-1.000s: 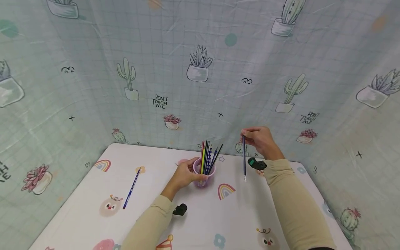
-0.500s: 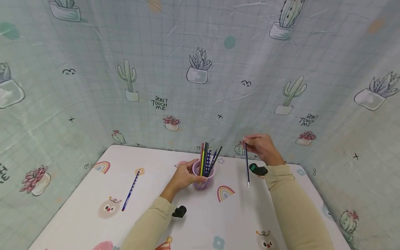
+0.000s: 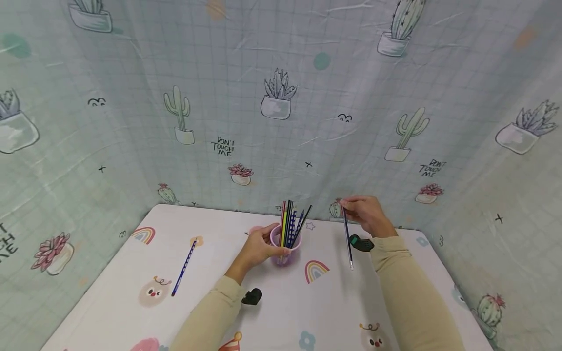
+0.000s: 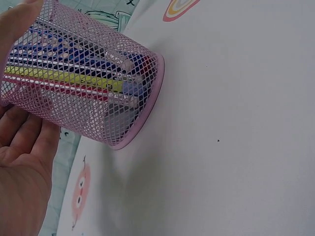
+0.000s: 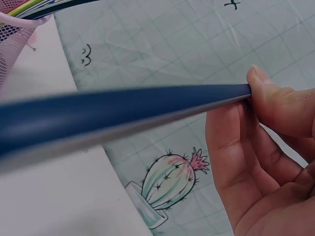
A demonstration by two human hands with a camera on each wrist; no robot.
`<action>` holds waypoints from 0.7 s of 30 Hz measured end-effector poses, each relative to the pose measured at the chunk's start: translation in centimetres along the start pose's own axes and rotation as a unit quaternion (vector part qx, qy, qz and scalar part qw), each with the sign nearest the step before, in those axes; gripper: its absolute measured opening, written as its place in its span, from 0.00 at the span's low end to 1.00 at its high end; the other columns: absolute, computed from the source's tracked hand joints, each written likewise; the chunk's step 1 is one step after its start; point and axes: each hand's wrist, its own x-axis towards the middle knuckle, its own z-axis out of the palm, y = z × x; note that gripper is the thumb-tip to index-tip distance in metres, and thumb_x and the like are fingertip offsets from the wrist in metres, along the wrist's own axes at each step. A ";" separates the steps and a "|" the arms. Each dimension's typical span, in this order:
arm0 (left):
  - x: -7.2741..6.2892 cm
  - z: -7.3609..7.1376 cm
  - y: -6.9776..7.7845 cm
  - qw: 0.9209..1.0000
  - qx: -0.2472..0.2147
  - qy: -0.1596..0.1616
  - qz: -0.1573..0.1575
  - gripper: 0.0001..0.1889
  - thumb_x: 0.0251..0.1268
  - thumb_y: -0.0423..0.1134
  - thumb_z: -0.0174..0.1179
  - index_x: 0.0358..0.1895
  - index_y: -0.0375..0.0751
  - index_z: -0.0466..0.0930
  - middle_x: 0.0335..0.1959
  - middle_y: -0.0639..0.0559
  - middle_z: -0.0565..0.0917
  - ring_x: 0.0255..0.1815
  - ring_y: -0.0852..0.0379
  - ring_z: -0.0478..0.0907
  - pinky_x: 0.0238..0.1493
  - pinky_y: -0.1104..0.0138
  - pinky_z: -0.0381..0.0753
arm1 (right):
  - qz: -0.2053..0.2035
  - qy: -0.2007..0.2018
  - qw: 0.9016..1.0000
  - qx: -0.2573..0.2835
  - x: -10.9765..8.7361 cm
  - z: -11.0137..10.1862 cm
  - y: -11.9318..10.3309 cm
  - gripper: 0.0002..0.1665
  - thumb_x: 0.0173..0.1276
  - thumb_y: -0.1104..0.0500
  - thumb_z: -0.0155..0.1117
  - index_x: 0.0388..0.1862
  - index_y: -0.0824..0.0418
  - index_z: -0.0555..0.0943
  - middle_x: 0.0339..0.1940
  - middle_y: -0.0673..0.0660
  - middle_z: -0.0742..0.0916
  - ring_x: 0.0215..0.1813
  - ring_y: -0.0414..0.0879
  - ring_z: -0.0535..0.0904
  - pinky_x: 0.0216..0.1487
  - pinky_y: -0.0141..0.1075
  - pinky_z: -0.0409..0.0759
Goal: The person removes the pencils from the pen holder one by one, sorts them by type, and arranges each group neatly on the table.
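My left hand (image 3: 260,247) grips a pink mesh pencil cup (image 4: 106,110) round its side, thumb on one side and fingers on the other. Several pencils (image 3: 291,224) stand in the cup, among them a yellow one, a red one and dotted blue ones. To the right, my right hand (image 3: 365,212) pinches a dark blue pencil (image 5: 123,110) by its upper end between thumb and fingers. That pencil hangs nearly upright over the table, its silver eraser end down. A blue pencil with white dots (image 3: 184,267) lies on the table at the left.
The white table (image 3: 272,321) carries printed rainbows, faces and flowers. A cloth (image 3: 206,63) printed with cacti hangs behind it and at both sides. Black wrist devices show at the left wrist (image 3: 252,297) and the right wrist (image 3: 362,243).
My right hand has come down a little with the dark blue pencil, whose lower end has shifted slightly right. The left hand still holds the cup in the same place.
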 end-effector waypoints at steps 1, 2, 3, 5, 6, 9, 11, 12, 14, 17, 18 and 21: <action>0.0 0.0 0.0 1.000 0.000 0.000 -0.001 0.47 0.49 0.43 0.84 0.76 0.43 0.72 0.67 0.47 0.84 0.67 0.50 0.82 0.74 0.54 0.77 | 0.002 0.003 1.000 0.000 0.1 0.1 0.1 0.26 0.75 0.61 0.67 0.66 0.73 0.78 0.36 0.48 0.86 0.36 0.39 0.83 0.41 0.28 0.87; 0.0 0.0 0.0 1.000 0.001 0.000 -0.002 0.47 0.49 0.44 0.84 0.76 0.44 0.72 0.67 0.47 0.84 0.67 0.50 0.82 0.74 0.54 0.76 | 0.003 0.006 1.000 0.006 0.2 0.1 0.3 0.25 0.75 0.61 0.68 0.66 0.73 0.78 0.35 0.48 0.86 0.35 0.39 0.83 0.40 0.28 0.87; 0.0 0.0 0.1 1.000 0.005 0.001 -0.002 0.47 0.49 0.45 0.84 0.76 0.45 0.73 0.67 0.48 0.84 0.67 0.51 0.82 0.74 0.54 0.76 | 0.003 0.010 1.000 0.011 0.3 0.2 0.4 0.25 0.74 0.62 0.68 0.65 0.74 0.79 0.34 0.49 0.87 0.34 0.39 0.83 0.38 0.28 0.87; 0.0 0.0 0.2 1.000 0.006 0.001 -0.004 0.46 0.49 0.45 0.84 0.75 0.46 0.73 0.67 0.49 0.84 0.67 0.51 0.82 0.74 0.54 0.76 | 0.002 0.014 1.000 0.016 0.4 0.2 0.7 0.25 0.74 0.62 0.68 0.64 0.74 0.79 0.33 0.48 0.87 0.33 0.39 0.83 0.37 0.28 0.87; 0.0 0.0 0.3 1.000 0.004 0.001 -0.006 0.46 0.49 0.45 0.83 0.75 0.46 0.73 0.67 0.49 0.84 0.67 0.51 0.82 0.75 0.54 0.76 | 0.001 0.015 1.000 0.019 0.4 0.2 0.9 0.24 0.74 0.62 0.68 0.64 0.74 0.80 0.33 0.48 0.87 0.33 0.39 0.84 0.38 0.28 0.87; 0.0 0.1 0.3 1.000 0.003 0.001 -0.008 0.46 0.49 0.45 0.84 0.75 0.45 0.73 0.68 0.49 0.84 0.68 0.51 0.82 0.75 0.54 0.76 | 0.003 0.015 1.000 0.023 0.4 0.2 1.4 0.22 0.73 0.63 0.69 0.61 0.74 0.81 0.32 0.48 0.87 0.33 0.40 0.84 0.38 0.28 0.88; -0.1 0.1 0.2 1.000 0.003 0.000 -0.010 0.47 0.49 0.44 0.84 0.76 0.44 0.72 0.68 0.48 0.83 0.68 0.51 0.81 0.75 0.54 0.76 | 0.009 0.016 1.000 0.023 0.4 0.3 1.9 0.19 0.73 0.64 0.69 0.58 0.72 0.83 0.32 0.48 0.88 0.34 0.40 0.85 0.39 0.28 0.88; -0.1 0.1 0.1 1.000 0.003 0.000 -0.011 0.47 0.49 0.44 0.84 0.76 0.44 0.72 0.68 0.48 0.83 0.68 0.51 0.82 0.75 0.54 0.76 | 0.012 0.015 1.000 0.023 0.4 0.3 2.1 0.17 0.73 0.64 0.68 0.57 0.72 0.83 0.32 0.48 0.87 0.34 0.40 0.85 0.39 0.28 0.88; -0.2 0.2 0.1 1.000 0.004 -0.001 -0.010 0.48 0.49 0.44 0.84 0.76 0.43 0.72 0.67 0.48 0.84 0.67 0.51 0.82 0.74 0.54 0.77 | 0.016 0.016 0.999 0.024 0.4 0.3 2.4 0.14 0.74 0.64 0.68 0.54 0.70 0.84 0.31 0.48 0.87 0.34 0.40 0.85 0.38 0.28 0.88; -0.1 0.2 0.2 1.000 0.002 0.000 -0.009 0.48 0.48 0.44 0.84 0.76 0.44 0.72 0.67 0.49 0.84 0.66 0.52 0.82 0.74 0.55 0.77 | 0.013 0.018 0.999 0.036 0.5 0.4 2.7 0.10 0.73 0.66 0.67 0.51 0.69 0.85 0.29 0.48 0.89 0.33 0.40 0.86 0.37 0.29 0.88; -0.1 0.1 0.2 1.000 0.003 0.001 -0.006 0.47 0.48 0.44 0.84 0.76 0.44 0.72 0.67 0.48 0.84 0.66 0.52 0.82 0.74 0.55 0.77 | 0.011 0.014 0.999 0.041 0.6 0.4 2.8 0.10 0.73 0.66 0.67 0.50 0.69 0.86 0.29 0.49 0.89 0.33 0.40 0.87 0.37 0.29 0.89; 0.0 0.1 0.1 1.000 0.005 0.003 -0.001 0.47 0.49 0.43 0.84 0.75 0.43 0.72 0.67 0.47 0.84 0.67 0.51 0.82 0.74 0.56 0.77 | 0.013 0.013 0.998 0.053 0.7 0.5 3.1 0.06 0.72 0.67 0.68 0.46 0.67 0.87 0.28 0.50 0.90 0.32 0.41 0.88 0.37 0.30 0.89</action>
